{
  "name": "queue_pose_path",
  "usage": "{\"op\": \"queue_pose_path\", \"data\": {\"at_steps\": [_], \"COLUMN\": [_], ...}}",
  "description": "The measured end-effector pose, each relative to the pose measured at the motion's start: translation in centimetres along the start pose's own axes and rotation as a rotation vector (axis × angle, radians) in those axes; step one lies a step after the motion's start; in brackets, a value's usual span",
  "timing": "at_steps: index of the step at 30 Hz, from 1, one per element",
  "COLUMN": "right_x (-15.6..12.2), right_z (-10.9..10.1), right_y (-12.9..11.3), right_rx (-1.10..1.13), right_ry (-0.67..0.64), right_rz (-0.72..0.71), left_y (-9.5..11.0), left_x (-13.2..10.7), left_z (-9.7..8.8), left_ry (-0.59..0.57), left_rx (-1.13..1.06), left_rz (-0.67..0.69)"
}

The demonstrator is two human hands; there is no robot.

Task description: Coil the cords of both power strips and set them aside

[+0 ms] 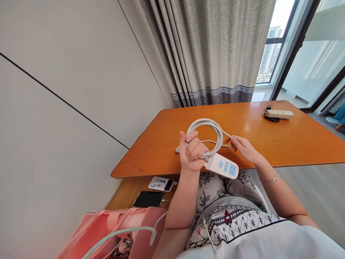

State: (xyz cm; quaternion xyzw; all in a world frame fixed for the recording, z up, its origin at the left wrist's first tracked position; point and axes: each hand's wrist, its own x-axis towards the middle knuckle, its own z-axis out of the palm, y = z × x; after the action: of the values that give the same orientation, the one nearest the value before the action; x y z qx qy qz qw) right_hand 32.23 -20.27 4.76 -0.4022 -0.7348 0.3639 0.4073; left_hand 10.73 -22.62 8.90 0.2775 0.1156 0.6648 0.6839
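Observation:
My left hand point(194, 151) is closed round a coiled white power cord point(206, 121), lifted above the near edge of the table. Hanging from the coil beside that hand is a white power strip point(222, 165) with pale blue sockets, tilted down to the right. To the right, my right hand point(244, 148) pinches a loose stretch of the same cord between thumb and fingers. Behind my left hand, a further part of the cord point(178, 149) rests on the tabletop.
The orange-brown wooden table point(151, 140) bears a second, cream power strip point(280, 114) with a black cord at the far right. Lower left are a black phone point(148, 199), a white power bank point(161, 183) and a pink bag point(113, 219). A wall borders the left; a curtain point(223, 46) hangs behind.

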Motion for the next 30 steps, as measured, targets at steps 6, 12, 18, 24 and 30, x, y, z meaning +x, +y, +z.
{"op": "queue_pose_path", "data": {"at_steps": [6,12,18,24,30], "right_x": [-1.7,-2.2,-3.6,-5.0,-6.0], "right_z": [0.4,0.4,1.1,3.5,3.9], "right_y": [3.9,2.2,-2.8,-6.5,-7.5], "right_rx": [-0.025,-0.248,-0.62,-0.629,-0.136], "right_ry": [0.205,0.429,0.161,-0.077,-0.166], "right_rz": [-0.056,-0.186,-0.354,-0.323,-0.163], "left_y": [1.6,1.3,-0.6,-3.8,-3.7], "left_x": [0.9,0.5,0.0,-0.1,-0.5], "left_z": [-0.6,0.6,1.5,-0.2,-0.3], "left_ry": [0.048,0.109,0.126,-0.088,-0.171], "left_rx": [-0.054,-0.036,0.185,0.607,0.992], "left_rz": [0.212,0.207,0.356,0.554,0.665]}}
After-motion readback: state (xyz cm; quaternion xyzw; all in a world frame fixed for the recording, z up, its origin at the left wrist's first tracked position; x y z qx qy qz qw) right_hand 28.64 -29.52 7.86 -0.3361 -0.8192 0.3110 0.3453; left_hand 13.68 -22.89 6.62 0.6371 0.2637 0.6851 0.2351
